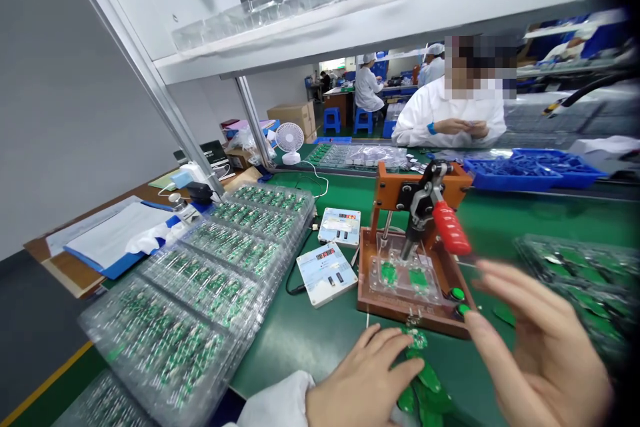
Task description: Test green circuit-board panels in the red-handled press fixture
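My left hand (370,373) reaches in low at the centre, thumb and index finger at a small green circuit board (417,340). Below those fingers lie more green boards (429,383), partly overlapping. Blurred by motion, my right hand (540,340) has its fingers and thumb apart with nothing between them. It is just right of a toggle-clamp press (365,267) and below its red handle (451,227), not touching the handle. Under the press's clear plate sit two green boards (419,277). Two green buttons (457,294) are on the base, near my right thumb.
Stacked clear trays of circuit boards (200,280) stand at left, with more trays (590,267) at right. Two white boxes with red digits (327,273) lie left of the press. Behind are a fan (289,140), blue bins (535,170) and a co-worker (450,107). A shelf (300,33) crosses overhead.
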{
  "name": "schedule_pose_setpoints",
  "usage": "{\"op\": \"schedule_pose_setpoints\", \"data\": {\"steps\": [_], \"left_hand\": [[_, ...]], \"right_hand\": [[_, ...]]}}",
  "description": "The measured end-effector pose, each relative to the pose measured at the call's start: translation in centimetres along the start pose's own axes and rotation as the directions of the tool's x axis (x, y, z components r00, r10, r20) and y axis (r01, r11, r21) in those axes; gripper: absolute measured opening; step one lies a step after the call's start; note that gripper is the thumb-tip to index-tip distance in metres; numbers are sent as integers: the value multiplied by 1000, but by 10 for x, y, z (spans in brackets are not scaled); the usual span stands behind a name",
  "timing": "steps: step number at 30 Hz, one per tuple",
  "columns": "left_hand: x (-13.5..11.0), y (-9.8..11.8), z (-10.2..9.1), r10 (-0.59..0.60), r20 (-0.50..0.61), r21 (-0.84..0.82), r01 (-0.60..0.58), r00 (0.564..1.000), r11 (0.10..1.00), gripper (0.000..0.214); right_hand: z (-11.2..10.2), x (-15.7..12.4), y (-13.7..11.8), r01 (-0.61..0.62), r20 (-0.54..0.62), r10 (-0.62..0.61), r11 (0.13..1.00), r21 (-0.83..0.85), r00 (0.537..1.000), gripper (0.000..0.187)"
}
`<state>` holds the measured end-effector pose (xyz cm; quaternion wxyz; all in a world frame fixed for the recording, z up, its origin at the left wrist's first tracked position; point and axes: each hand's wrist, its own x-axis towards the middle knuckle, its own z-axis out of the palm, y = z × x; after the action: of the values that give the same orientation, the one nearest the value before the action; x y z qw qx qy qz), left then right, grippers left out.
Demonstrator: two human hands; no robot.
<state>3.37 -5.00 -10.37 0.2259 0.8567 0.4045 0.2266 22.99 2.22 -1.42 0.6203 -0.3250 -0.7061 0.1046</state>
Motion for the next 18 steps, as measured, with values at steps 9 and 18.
{"op": "schedule_pose_setpoints", "data": {"steps": [9,18], "left_hand": [[6,-1,3,46,-307,-81,-74,951,994,32],[4,-4,11,49,-304,-89,-79,952,993,18]], "right_hand": [[37,72,6,329,84,-330,944,19,940,39],[51,67,24,446,-21,-445,895,19,895,38]]}}
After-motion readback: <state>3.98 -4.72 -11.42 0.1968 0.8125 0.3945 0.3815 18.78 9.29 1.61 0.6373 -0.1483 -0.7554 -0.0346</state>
